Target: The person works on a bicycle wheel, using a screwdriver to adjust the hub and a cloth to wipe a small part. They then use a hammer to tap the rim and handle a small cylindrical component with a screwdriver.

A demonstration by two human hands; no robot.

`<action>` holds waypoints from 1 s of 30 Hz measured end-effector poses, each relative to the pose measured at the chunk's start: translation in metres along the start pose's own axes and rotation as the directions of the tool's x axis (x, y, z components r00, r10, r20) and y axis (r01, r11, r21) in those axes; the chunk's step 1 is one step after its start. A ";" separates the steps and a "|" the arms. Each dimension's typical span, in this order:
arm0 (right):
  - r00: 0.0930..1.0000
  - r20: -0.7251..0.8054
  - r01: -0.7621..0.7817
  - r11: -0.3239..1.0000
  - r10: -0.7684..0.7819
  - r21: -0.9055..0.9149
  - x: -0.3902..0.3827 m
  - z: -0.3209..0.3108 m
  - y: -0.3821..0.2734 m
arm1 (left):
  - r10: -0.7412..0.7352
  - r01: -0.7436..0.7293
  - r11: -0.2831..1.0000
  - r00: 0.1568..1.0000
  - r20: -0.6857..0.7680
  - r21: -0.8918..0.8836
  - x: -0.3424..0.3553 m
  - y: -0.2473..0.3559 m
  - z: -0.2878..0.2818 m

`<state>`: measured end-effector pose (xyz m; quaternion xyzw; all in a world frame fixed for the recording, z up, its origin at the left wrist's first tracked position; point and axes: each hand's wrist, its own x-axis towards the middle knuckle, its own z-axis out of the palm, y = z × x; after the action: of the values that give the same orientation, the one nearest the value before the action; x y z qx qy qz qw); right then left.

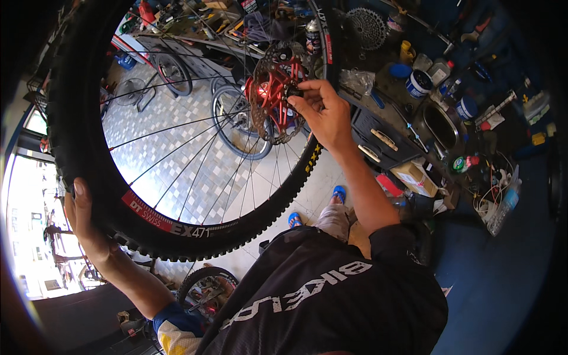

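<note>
A bicycle wheel with a knobbly black tyre is held up in front of me, tilted. My left hand grips the tyre at its lower left, thumb on the near side, the other fingers mostly hidden behind. At the middle of the wheel sits a red hub with a silver brake disc around it. My right hand pinches a small black round part at the hub's centre between thumb and forefinger. Its other fingers are curled. Whether that part is loose or seated cannot be made out.
A cluttered workbench runs along the right, bearing tubs, bottles and a large cassette. Under its edge are drawers and a cardboard box. More bicycle wheels stand on the tiled floor beyond. Another bike wheel is below.
</note>
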<state>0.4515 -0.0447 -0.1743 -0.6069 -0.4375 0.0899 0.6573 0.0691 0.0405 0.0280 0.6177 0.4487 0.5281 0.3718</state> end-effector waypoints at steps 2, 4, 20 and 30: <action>0.998 -0.050 0.034 0.999 -0.034 0.001 0.002 0.005 0.006 | -0.043 0.043 0.999 0.999 -0.012 0.010 -0.009 0.007 0.009; 0.997 -0.049 0.061 0.998 -0.061 0.000 0.003 0.006 0.012 | -0.055 0.055 0.998 0.998 -0.038 0.010 -0.009 0.003 0.003; 0.997 -0.003 0.081 0.997 -0.081 -0.019 0.003 0.014 0.005 | -0.132 0.133 0.989 0.991 0.032 -0.061 -0.019 -0.016 -0.014; 0.993 0.020 0.120 0.991 -0.119 -0.056 0.003 0.026 0.008 | -0.213 0.211 0.968 0.977 0.006 -0.132 -0.013 -0.041 -0.022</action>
<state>0.4394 -0.0218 -0.1832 -0.5972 -0.4811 0.0430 0.6403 0.0404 0.0411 -0.0113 0.5381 0.4776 0.5165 0.4643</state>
